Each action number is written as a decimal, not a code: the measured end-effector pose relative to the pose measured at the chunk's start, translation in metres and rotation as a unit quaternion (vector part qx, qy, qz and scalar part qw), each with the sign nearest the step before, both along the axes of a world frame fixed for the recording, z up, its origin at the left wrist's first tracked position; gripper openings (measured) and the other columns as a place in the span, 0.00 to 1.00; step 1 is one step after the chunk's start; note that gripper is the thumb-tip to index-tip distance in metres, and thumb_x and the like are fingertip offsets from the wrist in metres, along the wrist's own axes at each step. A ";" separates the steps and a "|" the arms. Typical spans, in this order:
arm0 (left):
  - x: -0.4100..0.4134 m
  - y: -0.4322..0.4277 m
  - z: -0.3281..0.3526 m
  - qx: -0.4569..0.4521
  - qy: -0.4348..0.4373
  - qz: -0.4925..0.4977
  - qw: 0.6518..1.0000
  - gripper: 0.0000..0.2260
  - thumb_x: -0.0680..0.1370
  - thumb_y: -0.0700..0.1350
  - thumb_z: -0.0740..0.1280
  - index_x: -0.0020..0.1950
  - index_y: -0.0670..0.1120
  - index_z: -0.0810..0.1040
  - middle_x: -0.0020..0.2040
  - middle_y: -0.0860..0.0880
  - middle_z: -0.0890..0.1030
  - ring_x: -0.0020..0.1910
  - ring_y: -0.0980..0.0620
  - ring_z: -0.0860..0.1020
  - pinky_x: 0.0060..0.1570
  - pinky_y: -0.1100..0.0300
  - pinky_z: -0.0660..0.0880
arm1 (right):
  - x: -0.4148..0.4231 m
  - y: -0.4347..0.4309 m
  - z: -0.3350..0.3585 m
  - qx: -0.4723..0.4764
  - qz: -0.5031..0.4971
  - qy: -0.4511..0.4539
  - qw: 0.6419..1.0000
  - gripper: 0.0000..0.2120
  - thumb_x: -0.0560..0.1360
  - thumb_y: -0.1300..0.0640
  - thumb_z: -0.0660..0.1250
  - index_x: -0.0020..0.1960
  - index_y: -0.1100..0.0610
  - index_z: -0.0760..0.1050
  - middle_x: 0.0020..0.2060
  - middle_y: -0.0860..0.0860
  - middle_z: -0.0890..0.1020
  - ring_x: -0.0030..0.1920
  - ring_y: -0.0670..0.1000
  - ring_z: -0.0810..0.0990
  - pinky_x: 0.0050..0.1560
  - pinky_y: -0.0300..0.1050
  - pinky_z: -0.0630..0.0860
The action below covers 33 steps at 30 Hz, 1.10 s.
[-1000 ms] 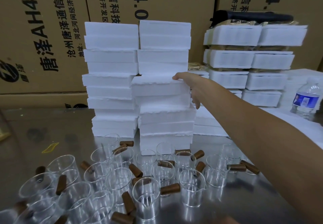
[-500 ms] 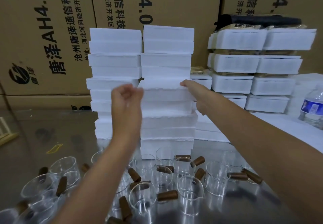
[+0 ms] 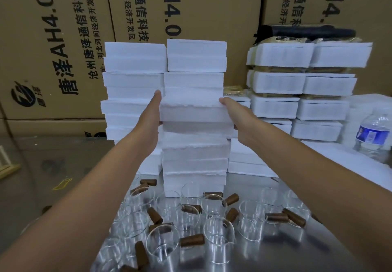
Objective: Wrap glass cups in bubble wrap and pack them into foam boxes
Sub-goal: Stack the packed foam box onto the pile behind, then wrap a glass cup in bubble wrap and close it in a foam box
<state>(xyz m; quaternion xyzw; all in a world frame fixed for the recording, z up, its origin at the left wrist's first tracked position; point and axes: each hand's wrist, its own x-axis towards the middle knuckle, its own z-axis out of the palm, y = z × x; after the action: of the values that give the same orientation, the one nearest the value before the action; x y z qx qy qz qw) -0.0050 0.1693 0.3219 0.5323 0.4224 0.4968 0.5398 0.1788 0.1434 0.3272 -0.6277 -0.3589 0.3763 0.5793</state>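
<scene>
- the left hand [image 3: 151, 114] lies flat against the left end of one foam box [image 3: 193, 113], fingers straight as far as shows. the right hand [image 3: 234, 112] clasps the opposite end, fingertips over the top edge and thumb lower down.
- the box sits between the two palms, midway up its stack [image 3: 195, 151], with more boxes resting on it and more beneath the grip.
- expanded foam should be very light and stiff, but crumbly. the ragged seam running from hand to hand suggests edges that flake or dent under hard fingertips, so broad palm pressure looks safer.
- the two ends, where the hands are, look like the best hold. the seam hints at a lid and base, so both halves probably need clamping together.
- the boxes above the grip could slide or topple. glass cups [image 3: 219, 235] crowd the table [image 3: 31, 165] below the forearms, and they look brittle.
- the neighbouring stack [image 3: 133, 81] stands right against the left hand, leaving little room.
</scene>
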 end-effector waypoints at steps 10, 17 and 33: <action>-0.002 -0.120 -0.006 0.111 0.001 -0.040 0.993 0.21 0.78 0.64 0.50 0.63 0.57 0.72 0.62 0.58 0.75 0.59 0.60 0.72 0.67 0.54 0.59 | 0.027 -0.126 -0.006 0.113 -0.029 -0.047 0.992 0.25 0.72 0.42 0.66 0.65 0.50 0.68 0.57 0.47 0.76 0.55 0.49 0.75 0.55 0.49 0.71; 0.022 -0.208 -0.072 0.114 0.080 -0.105 0.985 0.36 0.67 0.74 0.47 0.71 0.62 0.66 0.69 0.61 0.69 0.67 0.60 0.67 0.68 0.55 0.62 | 0.057 -0.239 -0.084 0.098 -0.067 -0.059 0.991 0.07 0.74 0.43 0.64 0.51 0.41 0.74 0.54 0.42 0.77 0.47 0.41 0.78 0.48 0.42 0.72; 0.064 -0.289 -0.172 0.022 0.126 -0.134 0.983 0.15 0.81 0.49 0.60 0.67 0.62 0.68 0.64 0.53 0.71 0.61 0.57 0.73 0.69 0.54 0.66 | 0.061 -0.338 -0.161 0.033 -0.073 -0.049 0.996 0.12 0.75 0.50 0.67 0.55 0.55 0.79 0.48 0.46 0.84 0.49 0.45 0.81 0.45 0.41 0.74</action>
<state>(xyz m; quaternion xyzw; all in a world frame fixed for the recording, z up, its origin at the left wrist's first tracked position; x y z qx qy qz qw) 0.0589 -0.1194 0.1504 0.6537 0.4012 0.3583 0.5323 0.2398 -0.1946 0.1667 -0.6504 -0.3524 0.2896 0.6074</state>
